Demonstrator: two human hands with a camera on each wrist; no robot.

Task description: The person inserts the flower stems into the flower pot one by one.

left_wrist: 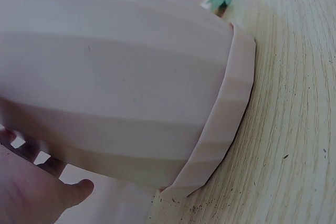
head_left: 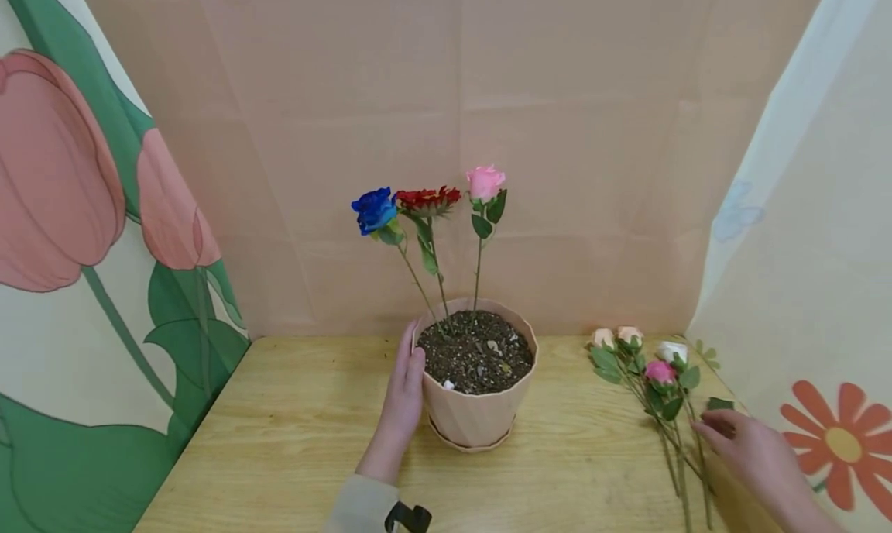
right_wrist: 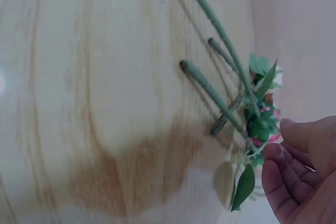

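Light wood-grain surface (head_left: 293,424) carries everything, grain visible in both wrist views too (left_wrist: 294,129) (right_wrist: 105,103). Plain peach paper backdrop (head_left: 557,130) fills 12 o'clock, with vertical and horizontal seams. Cream fabric panel printed with big salmon-pink tulips and green leaves (head_left: 84,208) stands at 9 o'clock, reaching down to the surface edge. Cream fabric panel with an orange daisy print (head_left: 839,440) stands at 3 o'clock; a faint pale-blue motif sits higher up on it. Scattered dark soil crumbs (left_wrist: 210,205) lie on the wood at 6 o'clock in the left wrist view.
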